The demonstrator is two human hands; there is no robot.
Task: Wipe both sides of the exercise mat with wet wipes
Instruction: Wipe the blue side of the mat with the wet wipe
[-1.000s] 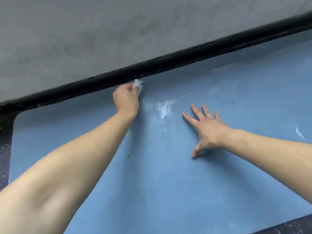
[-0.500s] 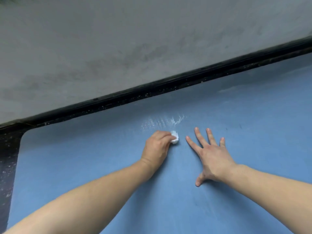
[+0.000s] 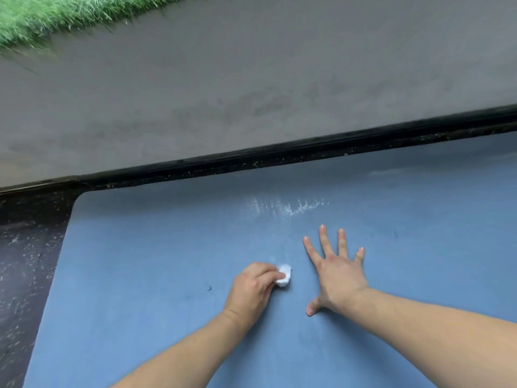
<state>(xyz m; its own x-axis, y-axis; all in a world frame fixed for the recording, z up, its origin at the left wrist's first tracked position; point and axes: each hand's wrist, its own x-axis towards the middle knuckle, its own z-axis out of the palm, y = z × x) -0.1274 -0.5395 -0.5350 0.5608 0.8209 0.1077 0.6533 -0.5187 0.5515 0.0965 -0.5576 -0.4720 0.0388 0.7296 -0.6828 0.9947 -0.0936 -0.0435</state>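
your left hand [image 3: 253,289] pinches a crumpled white wet wipe [image 3: 284,279] against the flat blue exercise mat [image 3: 140,275]; at its 3 o'clock your right hand [image 3: 337,273] presses flat, fingers spread. no writing shows.

A blue exercise mat [image 3: 156,275] of matt, foam-like material lies flat, its surface fine-grained and even — broken only by a pale, glistening wet streak [image 3: 288,207] near its far edge and a few small dark specks. The left hand [image 3: 251,292] grips a crumpled white wet wipe [image 3: 284,278], soft and fibrous in look, pressed to the mat. The right hand [image 3: 335,273] lies bare and flat on the same dull surface. Under the mat, dark rubbery flooring [image 3: 25,275] shows a rough, white-flecked finish. Beyond a glossy black edge strip [image 3: 279,151] runs grey concrete [image 3: 251,79] — matt, mottled, faintly stained — bordered by grass [image 3: 42,12].
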